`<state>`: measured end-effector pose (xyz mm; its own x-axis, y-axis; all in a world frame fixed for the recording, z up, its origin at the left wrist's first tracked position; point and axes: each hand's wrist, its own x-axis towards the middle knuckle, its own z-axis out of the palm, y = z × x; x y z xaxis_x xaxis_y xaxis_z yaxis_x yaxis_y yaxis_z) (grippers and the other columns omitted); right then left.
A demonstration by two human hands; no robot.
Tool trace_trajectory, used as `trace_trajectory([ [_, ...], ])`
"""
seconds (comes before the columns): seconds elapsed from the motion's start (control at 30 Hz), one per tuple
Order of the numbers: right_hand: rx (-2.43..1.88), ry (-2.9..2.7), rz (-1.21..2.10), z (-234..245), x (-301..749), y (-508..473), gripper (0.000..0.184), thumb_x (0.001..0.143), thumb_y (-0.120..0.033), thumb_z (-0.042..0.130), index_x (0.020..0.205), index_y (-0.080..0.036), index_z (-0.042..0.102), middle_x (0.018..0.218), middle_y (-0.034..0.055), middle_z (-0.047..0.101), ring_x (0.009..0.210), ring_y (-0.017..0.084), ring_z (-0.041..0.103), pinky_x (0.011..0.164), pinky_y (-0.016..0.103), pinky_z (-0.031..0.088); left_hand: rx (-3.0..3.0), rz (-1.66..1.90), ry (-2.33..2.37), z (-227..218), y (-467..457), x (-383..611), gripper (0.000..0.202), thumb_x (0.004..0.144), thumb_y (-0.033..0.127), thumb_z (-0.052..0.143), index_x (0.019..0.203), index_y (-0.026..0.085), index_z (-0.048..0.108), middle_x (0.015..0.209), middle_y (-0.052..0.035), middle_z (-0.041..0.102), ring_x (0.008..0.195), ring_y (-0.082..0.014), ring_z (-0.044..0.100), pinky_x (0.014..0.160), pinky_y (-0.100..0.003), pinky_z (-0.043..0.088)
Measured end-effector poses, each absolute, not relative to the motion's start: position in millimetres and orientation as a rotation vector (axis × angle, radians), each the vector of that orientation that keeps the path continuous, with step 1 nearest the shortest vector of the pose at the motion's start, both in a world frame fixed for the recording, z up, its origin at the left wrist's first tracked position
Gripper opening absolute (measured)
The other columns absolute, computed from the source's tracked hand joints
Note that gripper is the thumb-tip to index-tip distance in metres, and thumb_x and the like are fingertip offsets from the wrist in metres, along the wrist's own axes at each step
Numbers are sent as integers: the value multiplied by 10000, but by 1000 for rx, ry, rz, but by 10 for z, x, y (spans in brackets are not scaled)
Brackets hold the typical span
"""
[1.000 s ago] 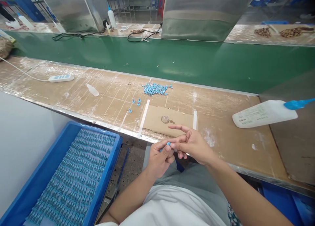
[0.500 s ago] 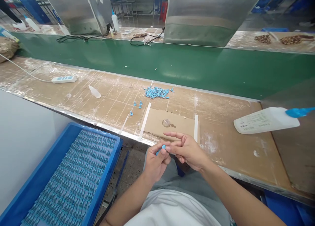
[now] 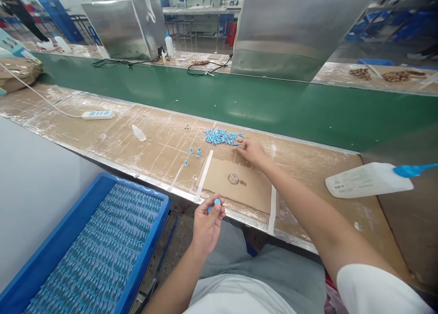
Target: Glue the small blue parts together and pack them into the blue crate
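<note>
Left hand (image 3: 207, 225) pinches blue pieces (image 3: 217, 201); right hand (image 3: 251, 151) at the pile (image 3: 219, 137)

The blue pieces sit between thumb and fingers of the left hand, in front of the surface (image 3: 164, 140) and just off its near edge. Two round blue ends show; the nearer one to the fingertips faces up toward the camera. The fingers hide the rest, so the long axis cannot be told. The left fingers are curled and pressed together on them.

The right fingers are bent, with their tips at the right edge of the pile; whether they grip a piece cannot be told. The pile's pieces point many ways. Four loose pieces (image 3: 198, 154) stand apart on the surface, left of the cardboard (image 3: 256, 193).

On the cardboard is a small round dish (image 3: 233, 179), its contents unclear. A blue tray (image 3: 68, 232) at the lower left holds many blue pieces in rows. At the right, a white bottle (image 3: 367, 180) points its blue tip rightward.
</note>
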<state>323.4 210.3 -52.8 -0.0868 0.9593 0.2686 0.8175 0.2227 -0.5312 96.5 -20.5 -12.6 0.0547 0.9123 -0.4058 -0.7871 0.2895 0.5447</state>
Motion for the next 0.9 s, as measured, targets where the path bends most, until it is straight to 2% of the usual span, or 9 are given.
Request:
trace_trajectory([
  [0.13,-1584,-2031,396,-708,3250,2270,179,797,-359,681,891,-221,744,910,56,721,725,188,621,727,322,498,168,1324,813,-161,-238,928,316,651,176,843,951,159,746,887,-55,727,679,-59,647,669,-154,547],
  [0.27,-1571,-2021,414,-799,3325,2308,188,784,-387,690,832,-208,718,777,41,696,687,186,608,664,307,485,127,1299,837,-200,-248,872,267,645,159,845,891,145,745,922,-61,733,694,-62,666,694,-148,563],
  [0.33,-1564,-1989,394,-813,3351,2328,267,759,-408,712,917,-193,698,837,54,695,692,187,608,663,311,490,111,1284,853,-214,-244,854,276,647,141,840,906,136,743,946,-68,734,720,-66,675,720,-146,566],
  [0.43,-1524,-1997,353,-820,3357,2380,380,761,-432,712,1058,-197,677,1019,86,686,787,209,629,752,345,509,89,1278,857,-224,-233,849,294,660,119,827,940,121,738,955,-82,737,766,-81,689,758,-152,569],
  [0.57,-1521,-2015,335,-866,3353,2467,293,787,-458,691,972,-233,728,1081,73,676,994,251,627,909,393,492,67,1271,835,-212,-218,868,280,719,105,781,994,106,727,1012,-110,733,841,-108,703,810,-170,569],
  [0.63,-1490,-1996,368,-903,3368,2488,258,778,-460,702,904,-240,746,1069,63,681,1022,248,627,938,396,489,44,1265,830,-204,-211,878,278,740,102,761,1015,96,721,1036,-122,730,860,-115,705,819,-171,568],
  [0.77,-1448,-1960,474,-930,3413,2410,249,775,-483,700,837,-249,761,978,52,708,928,228,655,899,383,514,14,1255,820,-208,-200,889,258,755,93,744,1012,90,719,1015,-119,734,860,-117,706,822,-173,569],
  [0.9,-1486,-1654,763,-842,3453,2178,438,776,-598,654,953,-207,739,841,63,726,759,205,672,730,351,562,28,1256,812,-230,-204,887,245,765,93,733,1009,111,719,1007,-103,736,848,-108,705,802,-169,572],
])
